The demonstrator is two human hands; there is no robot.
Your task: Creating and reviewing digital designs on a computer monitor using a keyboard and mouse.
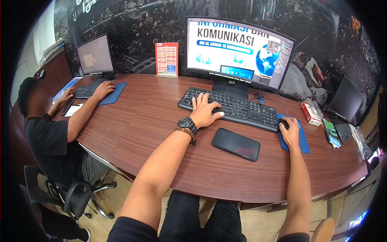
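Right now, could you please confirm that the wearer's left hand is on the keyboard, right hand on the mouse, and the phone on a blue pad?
Not quite: the head view shows the phone lying on the brown desk; the left hand and right hand are as you said.

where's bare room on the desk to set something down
Bare desk lies between the keyboard and the co-worker's blue pad; another patch lies between the phone and the front edge. Crowded: around the right hand, its mouse and mat.

long black rectangular plastic keyboard (242, 110), lying flat, slightly slanted, small black rounded mouse (285, 124), partly covered, just beside keyboard's right end
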